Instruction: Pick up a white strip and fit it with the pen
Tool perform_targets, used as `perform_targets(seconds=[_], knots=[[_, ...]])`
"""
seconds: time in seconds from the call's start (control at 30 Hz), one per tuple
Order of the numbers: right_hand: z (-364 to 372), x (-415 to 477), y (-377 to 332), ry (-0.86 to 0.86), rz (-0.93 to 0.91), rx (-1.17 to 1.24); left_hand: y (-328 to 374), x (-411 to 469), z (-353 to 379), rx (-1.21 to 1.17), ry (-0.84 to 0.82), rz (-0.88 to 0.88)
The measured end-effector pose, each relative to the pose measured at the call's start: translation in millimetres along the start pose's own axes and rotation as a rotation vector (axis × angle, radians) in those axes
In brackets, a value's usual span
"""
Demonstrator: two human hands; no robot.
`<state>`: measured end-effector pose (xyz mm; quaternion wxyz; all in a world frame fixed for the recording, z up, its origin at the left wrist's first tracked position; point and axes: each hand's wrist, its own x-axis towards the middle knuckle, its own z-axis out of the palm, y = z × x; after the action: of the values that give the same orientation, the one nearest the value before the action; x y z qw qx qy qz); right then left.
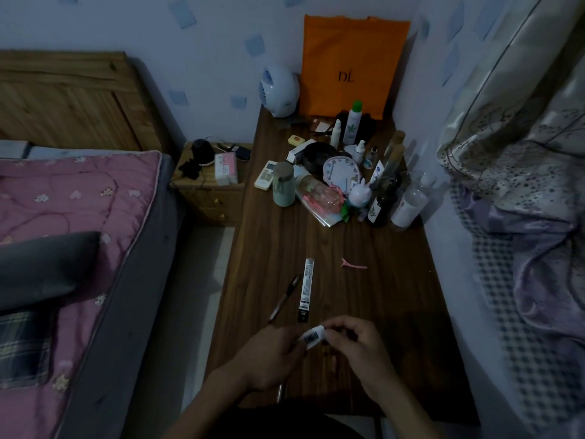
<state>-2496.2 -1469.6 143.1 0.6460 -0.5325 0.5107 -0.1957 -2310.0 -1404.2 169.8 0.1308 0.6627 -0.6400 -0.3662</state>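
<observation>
Down at the near edge of the dark wooden table (395,312), the left hand (269,359) curls its fingers round a small white barcoded packet (311,337), while the right hand (354,343) pinches the packet's upper right end between thumb and fingertips. The packet's long axis slants from near-left up to far-right. Just beyond lie a long narrow box (305,288) (pointing almost straight away, what it holds unseen) and a dark pen (285,296) beside it on the left, tilted. A pink hair clip (353,264) lies farther right. At the far end stand clustered bottles (353,123) and an orange bag (348,68).
</observation>
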Motion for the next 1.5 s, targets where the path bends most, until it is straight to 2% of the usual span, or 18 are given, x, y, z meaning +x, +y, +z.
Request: perform_targets(seconds=[0.1, 0.17, 0.3, 0.4, 0.5, 0.67, 0.83, 1.0, 1.13, 1.27, 1.37, 1.5], knots=[[11, 0, 7, 0.050, 0.094, 0.062, 3, 0, -4, 0.109, -0.055, 0.008], [15, 0, 8, 0.025, 0.157, 0.174, 6, -1, -9, 0.106, -0.097, -0.010], [12, 1, 7, 0.028, 0.300, 0.569, -3, -4, -34, -0.200, -0.237, -0.062], [8, 0, 8, 0.082, 0.366, 0.771, -20, -10, -50, -0.474, -0.245, -0.124], [9, -2, 7, 0.104, 0.449, 0.902, -35, -17, -55, -0.818, -0.150, -0.189], [20, -5, 10, 0.105, 0.549, 1.060, -24, -20, -48, -1.021, -0.021, -0.126], [31, -6, 12, 0.012, 0.543, 1.079, 10, -14, -31, -0.950, 0.300, -0.193], [35, -5, 20, -0.062, 0.484, 1.087, 27, -5, -30, -0.895, 0.530, -0.214], [32, -5, 27, -0.124, 0.444, 1.136, 31, -3, -30, -0.866, 0.596, -0.183], [24, -7, 28, -0.144, 0.431, 1.086, 24, -3, -28, -0.850, 0.615, -0.199], [22, -5, 28, -0.034, 0.431, 1.048, 15, -1, -22, -0.883, 0.628, -0.252], [13, 0, 22, 0.126, 0.363, 1.097, -1, 2, -15, -1.118, 0.690, -0.414]])
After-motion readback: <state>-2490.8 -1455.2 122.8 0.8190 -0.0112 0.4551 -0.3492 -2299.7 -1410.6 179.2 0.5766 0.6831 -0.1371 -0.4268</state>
